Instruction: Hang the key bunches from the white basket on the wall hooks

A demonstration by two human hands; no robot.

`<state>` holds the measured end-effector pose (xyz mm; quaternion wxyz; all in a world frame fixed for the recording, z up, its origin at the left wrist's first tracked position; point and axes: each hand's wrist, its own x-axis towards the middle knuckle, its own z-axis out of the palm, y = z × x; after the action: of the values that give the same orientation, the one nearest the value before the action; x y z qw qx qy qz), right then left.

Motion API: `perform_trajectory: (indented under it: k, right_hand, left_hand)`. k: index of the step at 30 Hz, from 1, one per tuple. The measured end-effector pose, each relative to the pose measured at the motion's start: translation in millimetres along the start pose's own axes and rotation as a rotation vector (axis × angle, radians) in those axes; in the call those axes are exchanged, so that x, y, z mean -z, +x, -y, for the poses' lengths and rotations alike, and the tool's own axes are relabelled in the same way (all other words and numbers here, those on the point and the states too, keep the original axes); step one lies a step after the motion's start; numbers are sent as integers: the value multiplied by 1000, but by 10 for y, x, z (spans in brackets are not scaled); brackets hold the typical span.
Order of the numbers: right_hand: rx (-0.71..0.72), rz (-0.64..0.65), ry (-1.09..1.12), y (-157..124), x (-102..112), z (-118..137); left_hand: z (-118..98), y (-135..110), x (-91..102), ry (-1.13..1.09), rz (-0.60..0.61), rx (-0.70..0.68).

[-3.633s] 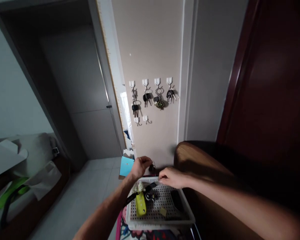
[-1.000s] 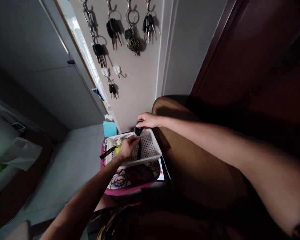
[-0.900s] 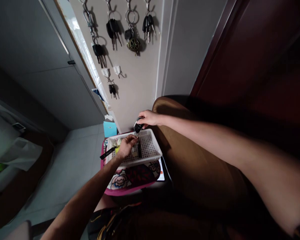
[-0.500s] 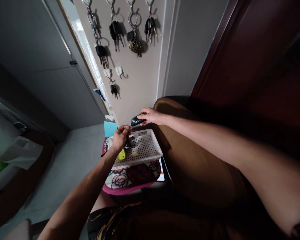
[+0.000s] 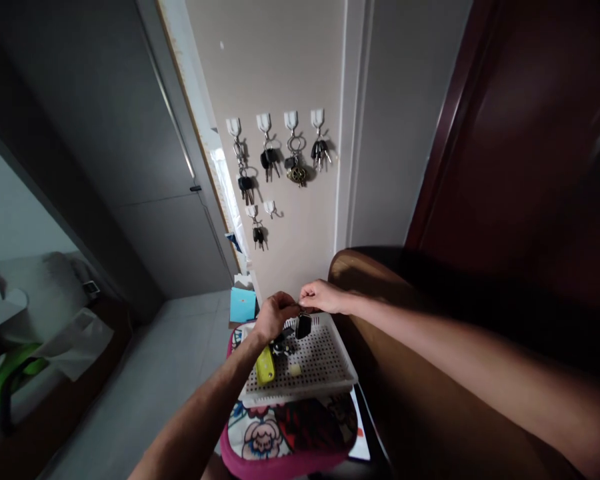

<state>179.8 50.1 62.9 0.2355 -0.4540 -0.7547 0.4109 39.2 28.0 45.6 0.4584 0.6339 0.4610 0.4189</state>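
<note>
My left hand (image 5: 277,315) is closed, its fingertips pinching a small key ring above the basket. From the other side, my right hand (image 5: 323,296) pinches at the same spot, touching or almost touching the left fingertips. A dark, glossy key fob (image 5: 303,326) hangs just below both hands; the ring itself is mostly hidden by fingers. Under them sits a white perforated basket (image 5: 325,363) holding a dark bunch of keys (image 5: 282,347), a bright yellow case (image 5: 265,367) and a small pale yellow piece (image 5: 295,369).
The basket rests on a flower-patterned stool cushion (image 5: 263,437) with pink edging. Several key sets hang from white wall hooks, including a bronze ornament (image 5: 297,175); one lower hook (image 5: 270,209) holds nothing. A curved brown panel (image 5: 375,333) stands at right, a blue box (image 5: 243,304) at left.
The view has tilted up, showing more of the wall. My right hand has let go of the fob's body and moved in to the left fingertips; the fob now hangs down.
</note>
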Motion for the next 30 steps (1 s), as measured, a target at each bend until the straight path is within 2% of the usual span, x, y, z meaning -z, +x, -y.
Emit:
perform_trajectory:
  k: [5, 11, 16, 21, 25, 30]
  right_hand:
    - [19, -41, -15, -7, 23, 39]
    - [77, -252, 32, 39, 93, 129]
    - [99, -354, 46, 80, 149, 140]
    - [125, -371, -104, 72, 150, 102]
    - [159, -399, -105, 79, 155, 107]
    - [151, -471, -109, 100, 204, 110]
  left_hand:
    - [-92, 73, 33, 25, 5, 37]
    - [-262, 199, 128, 146, -75, -105]
    - [-290, 244, 183, 57, 23, -157]
    - [-308, 285, 119, 129, 16, -161]
    - [-368, 362, 78, 258, -11, -146]
    - [-509, 596, 214, 198, -108, -168]
